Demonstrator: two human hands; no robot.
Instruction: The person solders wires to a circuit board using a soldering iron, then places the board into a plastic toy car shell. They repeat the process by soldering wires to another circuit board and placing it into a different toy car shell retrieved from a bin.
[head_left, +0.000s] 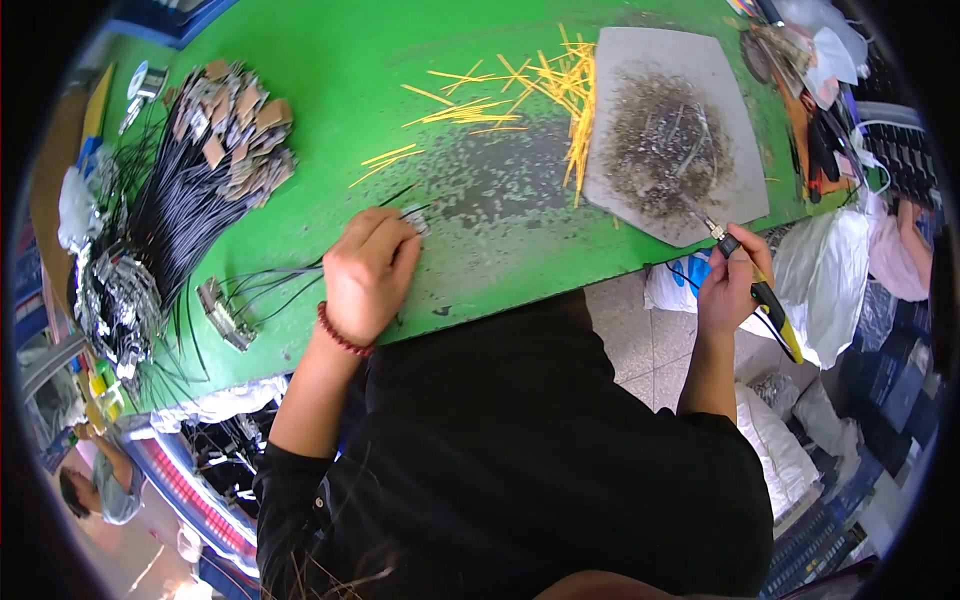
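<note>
On the green desk [330, 60], the left hand [368, 272] lies knuckles up with the wrist bent inward and a red bead bracelet [341, 335] around it. Its grip is closed, fingertips pinching a small metal connector [414, 217] against the desk surface; thin black wires [270, 285] trail from under the hand to the left, toward another small connector piece [224, 314]. The left forearm rises from the lower edge, elbow tucked close to the black-clad body.

Over at the desk's near right edge, the right hand [733, 275] is raised with its grip wrapped tight around a soldering iron [755, 285] with a yellow and black handle. The iron's tip points up and left onto a grey, scorched mat [720, 90]. Loose yellow tube pieces [560, 85] lie scattered just left of the mat. A large bundle of black wires with tags [205, 170] rests at the far left.
</note>
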